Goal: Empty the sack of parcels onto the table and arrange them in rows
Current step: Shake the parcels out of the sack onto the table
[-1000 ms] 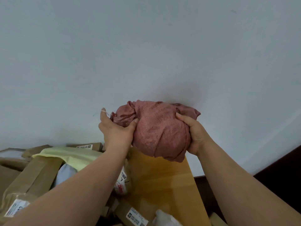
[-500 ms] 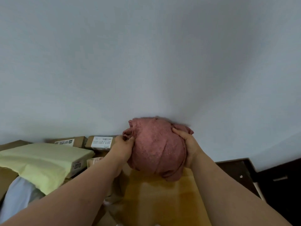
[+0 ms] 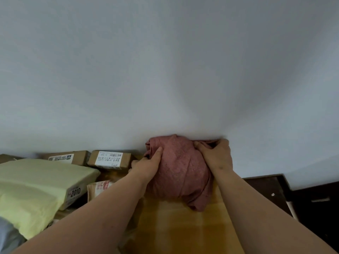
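Nearest the camera: two bare forearms reaching forward over a yellow-brown wooden table top [image 3: 183,228], whose bare surface shows between and below them.

Lower left corner: a corner of a soft grey-blue bag [image 3: 9,237], partly cut off by the frame edge.

Left, on the table: a pale yellow plastic-wrapped flat parcel [image 3: 36,186] with a white label reading "2010" on its near side. Just right of it, a small beige packet with red print [image 3: 99,187], partly hidden by the left forearm.

Centre, toward the far edge of the table: a crumpled dusty-pink cloth sack [image 3: 180,173], bunched into a rounded bundle that rests on the table top and lies against the wall. The left hand [image 3: 146,166] grips its left side, thumb laid up across the cloth and fingers curled behind. The right hand [image 3: 215,156] grips its upper right, fingers curled into the folds (the fingertips are hidden in the cloth).

Far left, along the wall: a brown cardboard box with a white barcode label [image 3: 110,159], just left of the left hand; beside it a second brown cardboard box with a white label [image 3: 67,157].

Right, beyond the table: a dark brown piece of furniture [image 3: 275,187].

Behind everything: a plain pale grey wall [image 3: 165,70].
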Demonstrator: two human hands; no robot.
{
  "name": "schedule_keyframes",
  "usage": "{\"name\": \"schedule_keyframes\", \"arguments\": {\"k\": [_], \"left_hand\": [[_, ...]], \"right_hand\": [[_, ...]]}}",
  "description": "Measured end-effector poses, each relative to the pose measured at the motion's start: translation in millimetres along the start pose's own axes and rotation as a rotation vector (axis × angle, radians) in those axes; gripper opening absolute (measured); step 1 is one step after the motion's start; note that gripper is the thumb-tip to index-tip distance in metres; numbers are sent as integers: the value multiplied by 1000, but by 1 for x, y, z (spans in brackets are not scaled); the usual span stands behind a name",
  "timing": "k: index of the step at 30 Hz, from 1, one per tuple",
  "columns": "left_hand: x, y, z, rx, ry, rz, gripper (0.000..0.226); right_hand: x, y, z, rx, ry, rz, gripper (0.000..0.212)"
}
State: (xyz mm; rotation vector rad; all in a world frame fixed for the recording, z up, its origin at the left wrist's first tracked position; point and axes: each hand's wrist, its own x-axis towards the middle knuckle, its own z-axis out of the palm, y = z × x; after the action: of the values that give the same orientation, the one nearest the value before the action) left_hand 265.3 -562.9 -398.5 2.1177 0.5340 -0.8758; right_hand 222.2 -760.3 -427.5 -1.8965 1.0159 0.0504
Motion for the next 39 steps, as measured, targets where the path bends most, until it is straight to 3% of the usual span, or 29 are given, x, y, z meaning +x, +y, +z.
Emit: {"name": "schedule_keyframes", "arguments": {"k": [4,7,10,15,17,20,22,25,29,34,39], "left_hand": [[7,0,14,-110,-83,-44,87],[11,-3,16,-111,-86,-52,87],[9,-4,13,-129,-28,-59,86],[6,-6,8,-209,129,-45,95],[5,-6,11,-219,79,-22,88],[-7,-8,11,-327,-76,-45,74],[-14,-15,7,-402,-143,-64,63],[-32,-17,-3,-384,-174,3,58],[-51,-12,-17,-126,34,166,77],[-84,-8,-31,67,229,402,77],[-119,-17,-31,119,233,470,76]], "right_hand": [[14,3,8,182,-99,37,78],[18,13,3,377,-339,159,97],[11,8,-12,509,-514,197,82],[-4,4,-35,377,-811,89,62],[-6,3,-30,399,-765,111,57],[-7,4,-16,413,-529,92,97],[-15,3,-14,281,-372,21,106],[-25,5,-22,173,-232,-56,100],[-44,5,-40,339,-179,-22,91],[-69,13,-57,403,63,10,70],[-98,27,-65,410,67,64,47]]}}
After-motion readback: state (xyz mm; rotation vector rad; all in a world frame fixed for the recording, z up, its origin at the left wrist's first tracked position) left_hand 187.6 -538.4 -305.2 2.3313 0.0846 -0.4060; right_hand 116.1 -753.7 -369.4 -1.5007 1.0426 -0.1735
